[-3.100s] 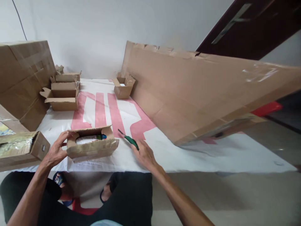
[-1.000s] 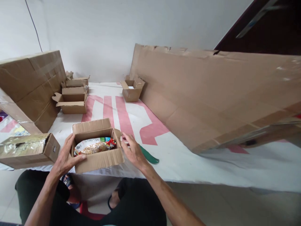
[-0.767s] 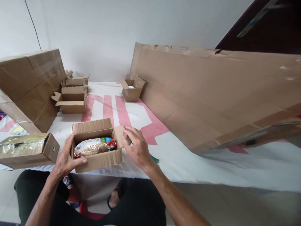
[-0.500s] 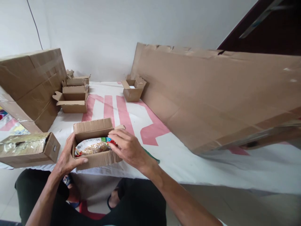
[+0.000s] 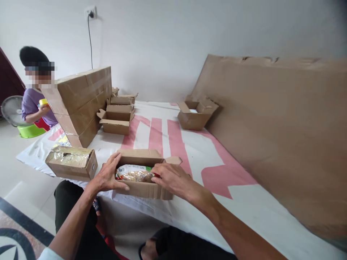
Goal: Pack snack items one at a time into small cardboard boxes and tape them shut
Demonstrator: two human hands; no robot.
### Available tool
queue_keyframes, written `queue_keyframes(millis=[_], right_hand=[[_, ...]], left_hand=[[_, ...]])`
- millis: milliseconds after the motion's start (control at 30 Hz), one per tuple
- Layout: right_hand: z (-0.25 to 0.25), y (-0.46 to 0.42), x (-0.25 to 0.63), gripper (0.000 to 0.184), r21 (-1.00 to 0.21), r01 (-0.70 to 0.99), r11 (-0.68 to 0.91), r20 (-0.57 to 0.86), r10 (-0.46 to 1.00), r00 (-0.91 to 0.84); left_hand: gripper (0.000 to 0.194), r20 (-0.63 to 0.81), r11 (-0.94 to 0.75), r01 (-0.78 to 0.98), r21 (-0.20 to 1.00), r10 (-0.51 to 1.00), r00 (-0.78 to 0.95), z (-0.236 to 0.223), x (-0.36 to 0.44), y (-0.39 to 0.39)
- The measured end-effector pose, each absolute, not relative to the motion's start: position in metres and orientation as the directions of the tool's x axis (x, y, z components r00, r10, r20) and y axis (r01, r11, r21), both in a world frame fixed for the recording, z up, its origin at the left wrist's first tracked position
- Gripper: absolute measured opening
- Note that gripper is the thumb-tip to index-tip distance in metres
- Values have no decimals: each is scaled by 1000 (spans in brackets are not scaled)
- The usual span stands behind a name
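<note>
An open cardboard box sits at the near edge of the cloth-covered table, its flaps folded out. Inside it lies a clear plastic food packet with a white, green and red label and a light brown filling. My left hand is closed around the box's left end, thumb along the front wall. At the right end, my right hand reaches in with bent fingers on the packet's red corner. Its fingertips are partly hidden behind the packet and the box wall.
A taped box lies left of my hands. Behind it stands a stack of sealed cartons, with several open boxes alongside. Another open box leans near a large cardboard sheet. A person is at the far left.
My view has turned left, so the table items appear farther right, and a person and a wall socket have come into view. My hands stay at the box; the right fingers remain on the packet's end.
</note>
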State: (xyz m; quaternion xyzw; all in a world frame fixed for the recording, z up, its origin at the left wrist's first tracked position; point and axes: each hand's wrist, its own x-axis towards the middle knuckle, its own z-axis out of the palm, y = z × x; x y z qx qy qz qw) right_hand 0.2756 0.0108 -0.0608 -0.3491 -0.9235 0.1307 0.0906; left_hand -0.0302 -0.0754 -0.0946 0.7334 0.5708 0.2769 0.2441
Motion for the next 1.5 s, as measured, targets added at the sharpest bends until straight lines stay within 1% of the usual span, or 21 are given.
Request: queue_keyframes(millis=[167, 267, 433, 533, 667, 767, 933, 1033, 1133, 1333, 1500], right_hand=[[-69, 8, 274, 14, -284, 616, 735, 148, 668, -729], [-70, 9, 276, 15, -273, 624, 732, 111, 669, -735], [-65, 12, 277, 6, -372, 591, 716, 93, 662, -743], [-63, 12, 274, 19, -389, 597, 702, 96, 676, -731], [-66, 10, 271, 24, -379, 577, 723, 152, 664, -732], [-67, 9, 270, 28, -392, 540, 745, 225, 647, -729], [-55, 10, 269, 25, -420, 466, 779, 362, 615, -701], [-40, 10, 269, 24, -461, 412, 786, 426, 603, -674], [-27, 11, 271, 22, -517, 362, 776, 450, 606, -656], [-11, 18, 278, 20, -611, 356, 707, 433, 675, -598], [-4, 25, 287, 21, -751, 273, 601, 411, 750, -518]], left_hand=[[158, 167, -270, 614, 742, 961, 220, -99, -31, -69], [158, 184, -292, 585, 757, 954, 237, -100, -32, -71], [159, 185, -300, 576, 761, 950, 250, -101, -36, -71], [160, 177, -295, 573, 764, 951, 254, -101, -39, -69], [161, 156, -263, 582, 769, 961, 228, -100, -37, -68], [161, 144, -251, 590, 767, 964, 222, -99, -35, -69], [157, 146, -249, 590, 768, 965, 217, -100, -32, -69], [155, 159, -251, 589, 768, 966, 203, -98, -31, -68], [152, 174, -251, 577, 777, 967, 186, -93, -29, -68], [154, 193, -249, 467, 848, 967, 165, -84, -25, -65], [140, 229, -295, 384, 875, 951, 210, -86, -15, -63]])
